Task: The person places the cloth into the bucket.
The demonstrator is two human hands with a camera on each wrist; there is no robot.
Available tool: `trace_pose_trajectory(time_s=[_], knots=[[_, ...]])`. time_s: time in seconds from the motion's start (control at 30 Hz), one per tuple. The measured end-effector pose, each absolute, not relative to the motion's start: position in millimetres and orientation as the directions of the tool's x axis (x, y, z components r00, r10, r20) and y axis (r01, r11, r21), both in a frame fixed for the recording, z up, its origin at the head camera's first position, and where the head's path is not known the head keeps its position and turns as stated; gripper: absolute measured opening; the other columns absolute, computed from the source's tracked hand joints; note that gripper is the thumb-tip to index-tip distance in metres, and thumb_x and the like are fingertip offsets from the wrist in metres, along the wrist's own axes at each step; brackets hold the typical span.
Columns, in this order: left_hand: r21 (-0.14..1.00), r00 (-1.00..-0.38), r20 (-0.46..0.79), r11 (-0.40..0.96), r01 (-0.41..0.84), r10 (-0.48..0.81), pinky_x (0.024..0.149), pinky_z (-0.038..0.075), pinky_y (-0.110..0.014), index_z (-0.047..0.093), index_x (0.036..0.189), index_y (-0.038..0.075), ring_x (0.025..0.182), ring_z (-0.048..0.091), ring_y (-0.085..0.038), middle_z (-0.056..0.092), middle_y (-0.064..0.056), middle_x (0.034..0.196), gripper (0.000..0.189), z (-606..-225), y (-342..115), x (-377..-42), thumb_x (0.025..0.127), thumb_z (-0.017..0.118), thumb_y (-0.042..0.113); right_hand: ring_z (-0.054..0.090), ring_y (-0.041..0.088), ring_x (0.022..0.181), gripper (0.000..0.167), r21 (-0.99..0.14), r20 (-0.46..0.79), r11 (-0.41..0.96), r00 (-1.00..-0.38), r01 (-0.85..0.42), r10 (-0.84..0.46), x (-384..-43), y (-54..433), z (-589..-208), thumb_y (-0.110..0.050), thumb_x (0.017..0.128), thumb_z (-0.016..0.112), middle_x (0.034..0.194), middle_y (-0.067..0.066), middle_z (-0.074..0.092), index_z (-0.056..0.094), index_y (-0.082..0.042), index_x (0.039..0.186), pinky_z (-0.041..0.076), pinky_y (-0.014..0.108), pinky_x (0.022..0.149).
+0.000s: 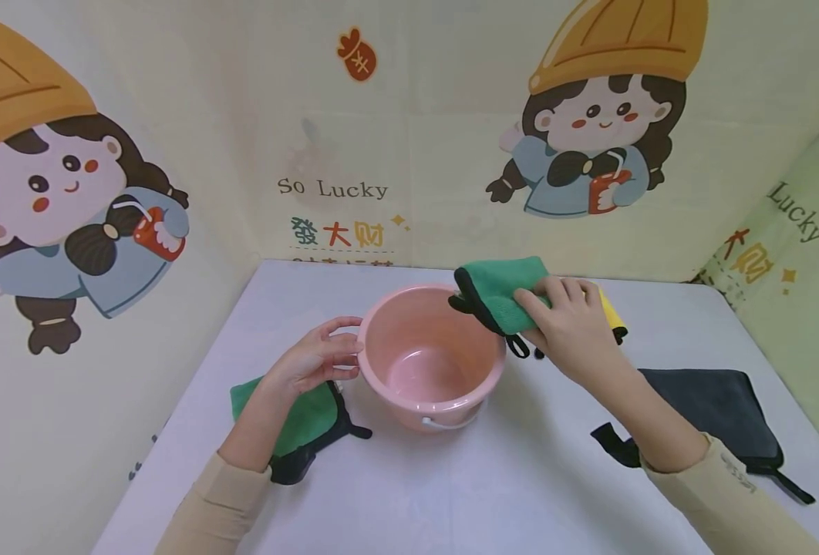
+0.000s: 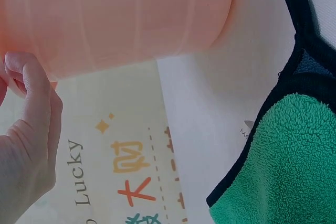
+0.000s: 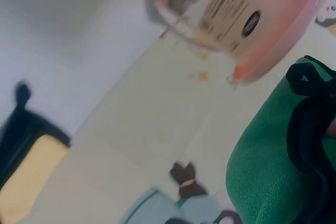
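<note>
A pink bucket (image 1: 416,420) with a white handle stands upright in the middle of the table, and its inside shows no contents. At its left side my left hand (image 1: 319,358) holds the rim with bent fingers. My right hand (image 1: 576,327) pinches a folded green towel (image 1: 503,289) with black edging and a hanging loop, above the bucket's right rim. In the right wrist view, the held towel (image 3: 262,166) is close to the bucket's rim (image 3: 283,51). Another green towel (image 1: 308,424) with black trim lies beneath my left wrist.
A dark grey, black-edged cloth (image 1: 715,408) lies at the right, partly behind my right forearm. Behind my right hand, a yellow cloth (image 1: 611,312) with black trim shows in part. A printed curtain (image 1: 451,154) stands along the table's back edge.
</note>
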State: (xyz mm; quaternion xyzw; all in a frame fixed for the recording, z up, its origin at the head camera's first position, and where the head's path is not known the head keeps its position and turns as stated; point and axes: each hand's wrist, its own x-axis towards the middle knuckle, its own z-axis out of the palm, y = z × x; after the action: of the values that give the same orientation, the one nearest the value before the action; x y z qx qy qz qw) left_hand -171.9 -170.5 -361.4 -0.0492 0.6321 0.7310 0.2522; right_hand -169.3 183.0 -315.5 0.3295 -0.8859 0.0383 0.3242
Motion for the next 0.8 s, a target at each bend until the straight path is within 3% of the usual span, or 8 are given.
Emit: trace_pose_trajectory(time_s=[0.27,0.8], knots=[[0.901,-0.869,-0.393,-0.065,-0.430,0.301,0.075,0.053,-0.036,0.035,0.135,0.013,0.078,0.064,-0.020,0.061,-0.006,0.103,0.054,-361.4,-170.7,-172.1,0.087,0.060,0.012,0.049,0.034,0.089,0.043,0.197,0.514,0.727,-0.562,-0.658,-0.648,-177.2,145.2,-317.5,-0.026,0.071,0.078,0.095,0.014,0.050,0.056,-0.013,0.106,0.040,0.051,0.079],[0.908,-0.874,-0.371,-0.073,-0.412,0.314,0.069,0.055,-0.032,0.034,0.135,0.010,0.075,0.064,-0.019,0.061,-0.006,0.099,0.054,-362.7,-171.5,-171.9,0.087,0.059,0.011,0.046,0.027,0.092,0.036,0.279,0.264,0.560,-0.498,-0.780,-0.826,-183.8,96.4,-335.9,-0.034,0.078,0.071,0.098,0.007,0.049,0.051,-0.023,0.105,0.045,0.048,0.081]])
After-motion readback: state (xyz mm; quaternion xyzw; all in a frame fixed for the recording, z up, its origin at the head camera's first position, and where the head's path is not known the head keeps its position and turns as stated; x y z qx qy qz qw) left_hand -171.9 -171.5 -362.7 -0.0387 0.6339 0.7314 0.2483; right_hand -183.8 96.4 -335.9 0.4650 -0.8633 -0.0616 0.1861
